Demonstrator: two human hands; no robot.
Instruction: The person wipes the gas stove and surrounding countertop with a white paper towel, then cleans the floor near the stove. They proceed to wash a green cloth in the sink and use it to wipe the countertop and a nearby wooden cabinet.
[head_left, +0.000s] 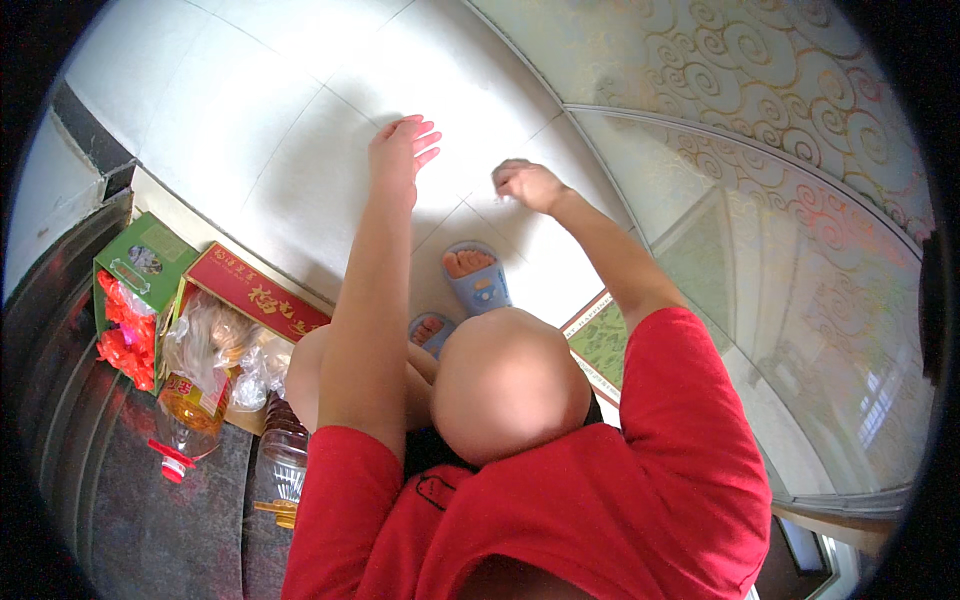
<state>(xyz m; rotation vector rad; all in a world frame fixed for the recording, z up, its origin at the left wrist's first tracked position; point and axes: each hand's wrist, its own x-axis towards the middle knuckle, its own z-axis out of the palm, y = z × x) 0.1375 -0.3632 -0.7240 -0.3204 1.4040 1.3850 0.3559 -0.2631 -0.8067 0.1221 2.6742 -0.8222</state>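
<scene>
My left hand (403, 156) is stretched out over the pale tiled floor (300, 142), its fingers spread and nothing visible in them. To its right, my right hand (531, 184) hangs above the same floor with curled, blurred fingers. Whether something small sits in that grip I cannot tell. The hands are apart from each other. Below them are my feet in blue slippers (478, 279), one partly hidden behind my bent knee (514, 382).
Left of me stand a green box (146, 255) with red plastic bags (131, 330), a red box (255, 289) holding clear bags, and two plastic bottles, one of yellow oil (191, 409). Glossy swirl-patterned panels (750, 67) line the right. A green printed mat or box (602, 341) lies by my knee.
</scene>
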